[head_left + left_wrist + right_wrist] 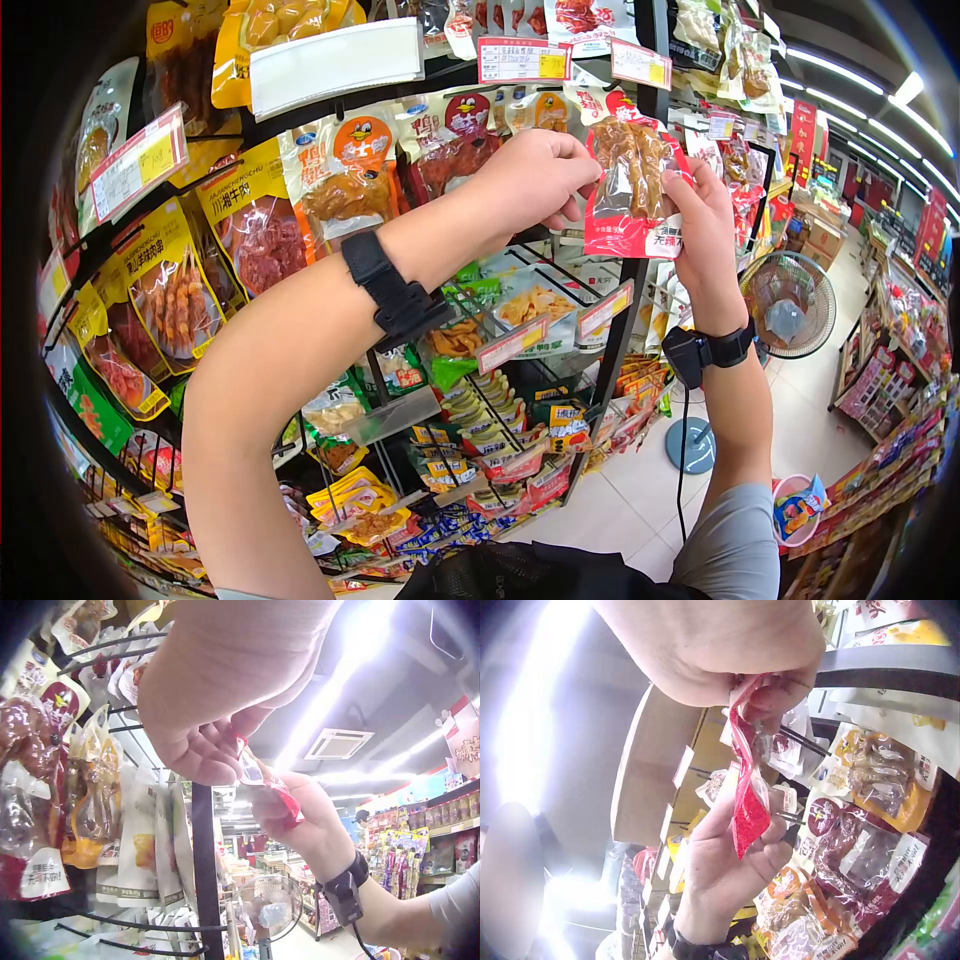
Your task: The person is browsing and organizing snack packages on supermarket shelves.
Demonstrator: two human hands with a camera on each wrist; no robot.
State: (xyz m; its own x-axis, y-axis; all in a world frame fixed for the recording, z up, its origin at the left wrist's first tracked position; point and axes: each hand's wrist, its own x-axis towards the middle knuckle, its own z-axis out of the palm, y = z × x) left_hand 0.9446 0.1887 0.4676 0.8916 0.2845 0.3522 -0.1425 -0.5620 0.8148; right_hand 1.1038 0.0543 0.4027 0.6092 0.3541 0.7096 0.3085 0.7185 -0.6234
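Note:
Both hands hold a red-edged clear snack packet (630, 175) of brown meat pieces up against the hanging rack. My left hand (535, 180) pinches its upper left edge. My right hand (705, 225) grips its right side and lower corner. In the left wrist view the left hand (202, 742) pinches the packet (274, 791) edge-on, with the right hand (300, 817) behind it. The right wrist view has the right hand (727, 652) pinching one end of the packet (750, 802) and the left hand (727, 862) at the other end.
A wire display rack (610, 360) carries many hanging snack packets (260, 230) and price tags (522, 58). A standing fan (790, 305) is on the tiled aisle floor (640, 490) to the right. More stocked shelves (900, 330) line the far right, with a pink basket (800, 505) low down.

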